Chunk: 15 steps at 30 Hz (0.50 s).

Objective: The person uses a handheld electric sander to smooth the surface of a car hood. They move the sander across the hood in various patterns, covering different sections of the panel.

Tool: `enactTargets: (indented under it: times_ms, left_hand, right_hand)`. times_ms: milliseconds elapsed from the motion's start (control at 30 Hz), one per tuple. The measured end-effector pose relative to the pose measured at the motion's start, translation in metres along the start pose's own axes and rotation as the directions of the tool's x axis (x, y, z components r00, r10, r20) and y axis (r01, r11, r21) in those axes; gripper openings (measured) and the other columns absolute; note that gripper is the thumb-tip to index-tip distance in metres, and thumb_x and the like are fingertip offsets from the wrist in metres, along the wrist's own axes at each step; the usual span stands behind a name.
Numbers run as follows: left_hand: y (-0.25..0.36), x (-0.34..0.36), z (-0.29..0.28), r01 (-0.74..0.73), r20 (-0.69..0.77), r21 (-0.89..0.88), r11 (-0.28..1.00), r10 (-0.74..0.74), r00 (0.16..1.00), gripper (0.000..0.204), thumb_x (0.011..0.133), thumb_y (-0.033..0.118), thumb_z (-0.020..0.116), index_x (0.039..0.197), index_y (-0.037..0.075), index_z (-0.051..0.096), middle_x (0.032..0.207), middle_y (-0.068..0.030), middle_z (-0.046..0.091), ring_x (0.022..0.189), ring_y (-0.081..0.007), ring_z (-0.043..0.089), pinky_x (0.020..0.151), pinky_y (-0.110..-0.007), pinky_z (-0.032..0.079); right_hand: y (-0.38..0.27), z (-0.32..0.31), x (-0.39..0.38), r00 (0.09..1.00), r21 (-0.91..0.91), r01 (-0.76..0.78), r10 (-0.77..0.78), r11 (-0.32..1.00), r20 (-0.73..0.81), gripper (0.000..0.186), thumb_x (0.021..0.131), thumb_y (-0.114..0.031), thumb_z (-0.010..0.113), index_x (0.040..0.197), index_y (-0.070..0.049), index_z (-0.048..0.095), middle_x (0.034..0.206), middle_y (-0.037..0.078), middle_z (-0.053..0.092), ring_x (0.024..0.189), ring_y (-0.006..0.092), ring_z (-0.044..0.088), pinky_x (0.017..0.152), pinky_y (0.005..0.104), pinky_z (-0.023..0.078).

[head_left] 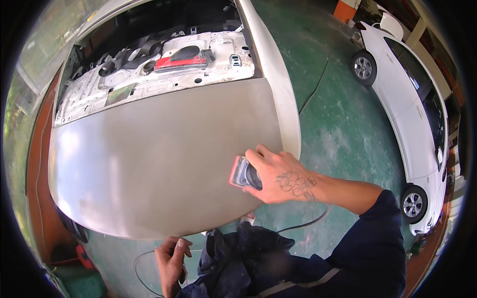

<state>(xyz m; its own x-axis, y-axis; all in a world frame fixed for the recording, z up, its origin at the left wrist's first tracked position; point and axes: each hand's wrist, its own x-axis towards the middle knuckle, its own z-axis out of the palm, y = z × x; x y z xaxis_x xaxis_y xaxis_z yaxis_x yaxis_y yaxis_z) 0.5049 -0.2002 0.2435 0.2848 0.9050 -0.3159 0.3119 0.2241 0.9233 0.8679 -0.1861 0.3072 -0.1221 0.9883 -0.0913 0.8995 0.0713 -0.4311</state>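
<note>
My right hand (278, 174) is wrapped round a sanding block (238, 174), which has a clear-and-grey body and a red edge. The block rests on the right front part of a smooth grey car panel (149, 149); its underside is hidden. By the panel's near edge, my left hand (172, 258) hangs with its fingers curled in. A small dark shape shows under that palm, too little of it to name.
Beyond the panel, a window opening bares a white metal shelf (218, 49) with holes; a red-and-black tool (184, 58) lies on it. A white car (407, 109) is parked at the right. A hose (315, 92) runs across the green floor (333, 134).
</note>
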Motion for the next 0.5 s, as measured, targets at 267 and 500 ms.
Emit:
enactTargets:
  times_ms: [267,500]
  left_hand:
    - [-0.012,0.004,-0.023,0.060,-0.011,-0.011,0.998,-0.060,0.998,0.044,0.105,0.036,0.063,0.092,-0.004,0.072,0.063,-0.0050,0.064,0.051,-0.0045,0.039,0.049,-0.025,0.026]
    - [0.021,0.022,-0.015,0.018,0.310,0.064,0.998,-0.037,0.950,0.035,0.104,0.030,0.068,0.097,-0.004,0.072,0.073,-0.0079,0.070,0.067,-0.0101,0.059,0.063,-0.026,0.043]
  right_hand:
    - [0.022,0.015,-0.040,0.913,0.017,-0.333,0.327,0.943,-0.244,0.051,0.083,-0.029,0.082,0.115,-0.002,0.052,0.102,0.021,0.063,0.083,0.0414,0.071,0.072,0.0497,0.060]
    - [-0.081,0.064,-0.049,0.945,0.094,-0.185,0.204,0.978,-0.254,0.057,0.078,-0.030,0.087,0.116,-0.002,0.054,0.104,0.019,0.059,0.077,0.0380,0.072,0.061,0.0449,0.059]
